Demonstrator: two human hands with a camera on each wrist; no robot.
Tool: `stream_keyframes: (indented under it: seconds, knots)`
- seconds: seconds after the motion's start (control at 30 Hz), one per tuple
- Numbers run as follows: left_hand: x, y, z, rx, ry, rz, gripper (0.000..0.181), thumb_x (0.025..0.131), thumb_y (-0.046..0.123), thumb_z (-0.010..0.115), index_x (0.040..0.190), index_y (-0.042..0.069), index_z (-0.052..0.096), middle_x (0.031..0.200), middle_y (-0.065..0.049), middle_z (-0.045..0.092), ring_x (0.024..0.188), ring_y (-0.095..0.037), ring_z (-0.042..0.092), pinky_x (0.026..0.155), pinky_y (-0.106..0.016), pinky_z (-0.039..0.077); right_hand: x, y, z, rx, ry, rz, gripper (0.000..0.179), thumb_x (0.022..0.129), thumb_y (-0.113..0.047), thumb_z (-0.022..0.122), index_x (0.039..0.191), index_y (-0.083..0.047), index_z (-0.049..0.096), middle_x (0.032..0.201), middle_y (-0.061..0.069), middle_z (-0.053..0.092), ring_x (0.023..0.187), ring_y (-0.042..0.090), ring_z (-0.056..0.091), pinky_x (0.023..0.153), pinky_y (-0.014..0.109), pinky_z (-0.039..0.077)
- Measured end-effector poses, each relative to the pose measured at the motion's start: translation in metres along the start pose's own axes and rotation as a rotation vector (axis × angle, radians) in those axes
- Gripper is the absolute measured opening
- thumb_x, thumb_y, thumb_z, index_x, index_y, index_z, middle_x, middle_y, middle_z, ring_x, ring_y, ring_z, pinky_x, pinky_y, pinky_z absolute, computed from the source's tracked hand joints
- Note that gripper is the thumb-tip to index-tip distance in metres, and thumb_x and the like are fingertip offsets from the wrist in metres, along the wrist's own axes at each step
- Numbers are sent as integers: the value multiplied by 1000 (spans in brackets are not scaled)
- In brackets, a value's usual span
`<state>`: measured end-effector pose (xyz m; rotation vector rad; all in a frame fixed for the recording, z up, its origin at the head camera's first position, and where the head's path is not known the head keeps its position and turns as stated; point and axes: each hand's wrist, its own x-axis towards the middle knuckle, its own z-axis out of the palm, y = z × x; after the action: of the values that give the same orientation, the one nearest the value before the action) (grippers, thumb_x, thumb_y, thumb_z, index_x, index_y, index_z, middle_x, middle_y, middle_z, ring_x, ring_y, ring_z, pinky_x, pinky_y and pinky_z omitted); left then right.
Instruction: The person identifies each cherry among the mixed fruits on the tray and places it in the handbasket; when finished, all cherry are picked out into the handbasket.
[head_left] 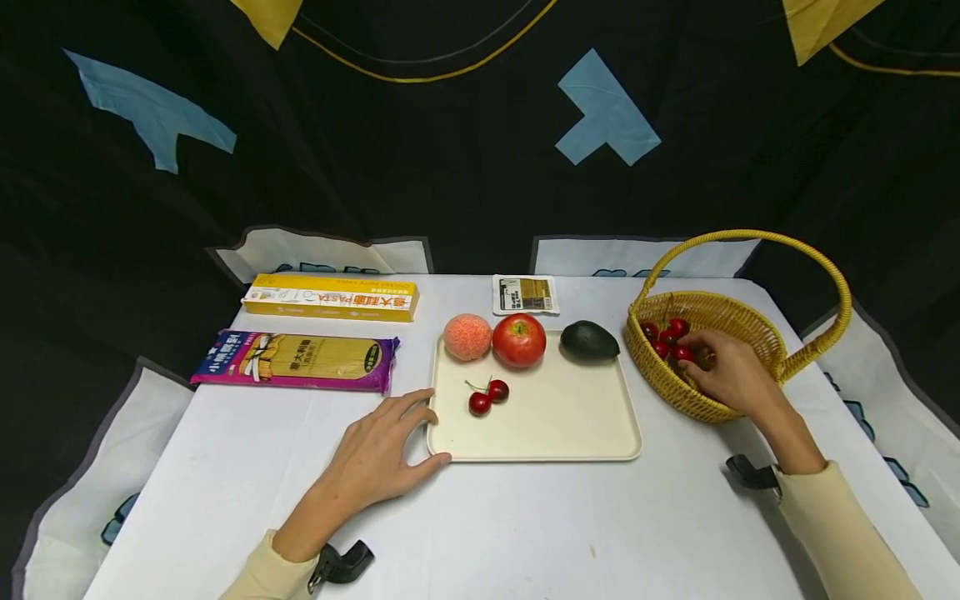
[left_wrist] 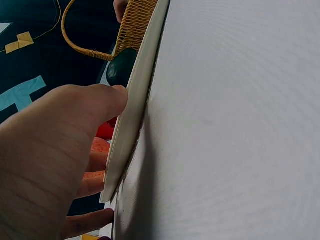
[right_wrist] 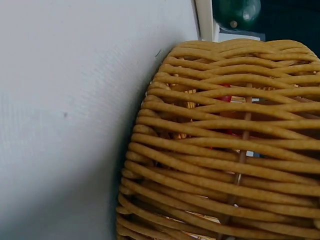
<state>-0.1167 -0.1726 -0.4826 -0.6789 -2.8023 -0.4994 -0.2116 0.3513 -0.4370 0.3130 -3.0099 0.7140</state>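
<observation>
My left hand (head_left: pixel 382 454) rests at the near left corner of a cream tray (head_left: pixel 555 433), its fingers spread along the rim. In the left wrist view, the thumb (left_wrist: pixel 112 97) touches the tray's edge. On the tray lie a pair of cherries (head_left: pixel 480 404) with joined stems, a red apple (head_left: pixel 519 340), a peach-like orange fruit (head_left: pixel 467 337) and a dark green avocado (head_left: pixel 589 342). My right hand (head_left: pixel 727 367) reaches into a wicker basket (head_left: pixel 697 404), its fingertips at several cherries (head_left: pixel 678 327). Whether it pinches one I cannot tell; the weave hides it in the right wrist view.
On the left of the white table (head_left: pixel 495 525) lie a yellow pasta box (head_left: pixel 330 298) and a purple noodle packet (head_left: pixel 300 360). A small white sachet (head_left: pixel 525 295) is behind the tray. The basket's tall handle (head_left: pixel 832 275) arches above its opening.
</observation>
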Motion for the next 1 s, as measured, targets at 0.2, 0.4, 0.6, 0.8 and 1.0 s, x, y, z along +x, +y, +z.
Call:
stream_keyframes:
  seconds: [0.2,0.4,0.6,0.8,1.0]
  knots:
    - [0,0,0,-4,1,1,49,86,64,81,114,25,72,156,0,59,134,-27,62,87,-52,61,4,3,0,-34,-12,-20,37,97,-10,77,130,3,68,121,28,69,100,38,66,82,55,56]
    - [-1,0,0,-1,7,2,48,86,64,81,113,25,71,155,0,60,132,-27,63,85,-51,61,8,4,0,-34,-39,-10,37,97,-11,77,129,4,68,123,31,69,106,44,67,87,61,56]
    - [-1,0,0,-1,12,4,49,86,65,81,113,25,71,155,0,60,132,-27,63,84,-51,61,10,3,0,-29,-52,-3,37,98,-11,77,130,5,68,124,31,68,108,45,66,90,63,56]
    - [-1,0,0,0,15,3,49,85,64,82,112,25,71,155,0,60,132,-27,63,84,-51,61,10,-1,2,-27,-51,-13,37,99,-13,75,132,3,68,123,28,70,112,44,66,94,64,54]
    - [-1,0,0,0,15,4,48,86,64,82,113,25,71,155,0,60,131,-27,64,83,-51,61,8,-6,4,-30,31,-64,33,99,-12,76,129,1,70,118,25,71,106,41,68,89,62,56]
